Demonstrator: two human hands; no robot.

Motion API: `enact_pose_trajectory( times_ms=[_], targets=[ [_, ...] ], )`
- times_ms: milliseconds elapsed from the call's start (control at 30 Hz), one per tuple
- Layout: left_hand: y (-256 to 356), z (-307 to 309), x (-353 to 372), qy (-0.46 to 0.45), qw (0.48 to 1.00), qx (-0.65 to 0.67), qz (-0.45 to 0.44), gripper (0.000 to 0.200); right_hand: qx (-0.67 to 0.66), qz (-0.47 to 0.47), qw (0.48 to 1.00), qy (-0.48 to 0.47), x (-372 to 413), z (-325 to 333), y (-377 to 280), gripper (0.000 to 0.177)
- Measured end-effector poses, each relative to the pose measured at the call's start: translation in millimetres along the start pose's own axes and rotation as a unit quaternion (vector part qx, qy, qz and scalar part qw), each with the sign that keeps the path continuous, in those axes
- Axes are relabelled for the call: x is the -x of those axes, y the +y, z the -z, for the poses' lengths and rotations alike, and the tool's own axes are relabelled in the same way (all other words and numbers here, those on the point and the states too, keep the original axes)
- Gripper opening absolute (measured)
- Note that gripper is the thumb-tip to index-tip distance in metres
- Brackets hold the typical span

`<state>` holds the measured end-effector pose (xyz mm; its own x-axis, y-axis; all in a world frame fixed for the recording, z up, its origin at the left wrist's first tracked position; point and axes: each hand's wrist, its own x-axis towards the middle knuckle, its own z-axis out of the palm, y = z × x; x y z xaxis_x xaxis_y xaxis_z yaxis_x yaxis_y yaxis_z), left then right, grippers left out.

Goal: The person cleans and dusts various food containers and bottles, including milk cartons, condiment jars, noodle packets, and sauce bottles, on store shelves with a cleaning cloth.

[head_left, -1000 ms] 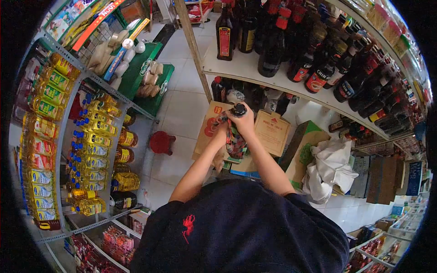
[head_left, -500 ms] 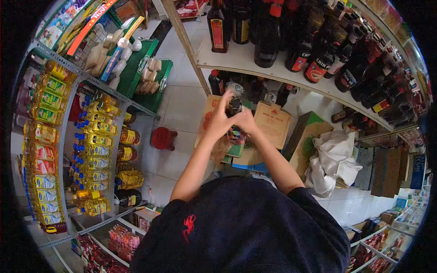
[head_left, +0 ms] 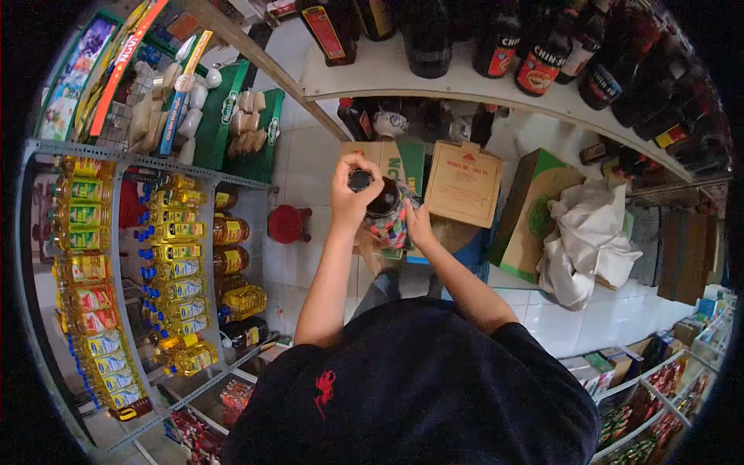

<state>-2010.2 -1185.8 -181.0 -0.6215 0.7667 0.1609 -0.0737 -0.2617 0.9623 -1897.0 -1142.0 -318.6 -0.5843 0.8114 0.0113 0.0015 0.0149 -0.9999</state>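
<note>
In the head view, my left hand (head_left: 354, 194) was curled around the round black cap (head_left: 359, 180) of a dark bottle (head_left: 384, 200), left of the tan cardboard box (head_left: 463, 186). My right hand (head_left: 420, 225) grasped the multicoloured patterned cloth (head_left: 390, 229) against its body. I judged that firm low support and light cap pressure prevented slipping.

Left hand (head_left: 359, 186) gripping bottle neck (head_left: 359, 180), right hand (head_left: 418, 221) on patterned cloth (head_left: 387, 229)

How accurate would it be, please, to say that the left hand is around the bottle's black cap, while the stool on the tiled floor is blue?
The stool is red, not blue, as the head view shows; the left hand is around the bottle's black cap.
</note>
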Motion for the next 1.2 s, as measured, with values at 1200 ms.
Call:
enact_pose_trajectory(
  times_ms=[1200],
  targets=[
    [27.4, 43.1, 54.2, 0.016, 0.999, -0.008, 0.041, 0.039, -0.008, -0.025, 0.984, -0.175, -19.6, -18.6, -1.7, 0.042]
  ],
)
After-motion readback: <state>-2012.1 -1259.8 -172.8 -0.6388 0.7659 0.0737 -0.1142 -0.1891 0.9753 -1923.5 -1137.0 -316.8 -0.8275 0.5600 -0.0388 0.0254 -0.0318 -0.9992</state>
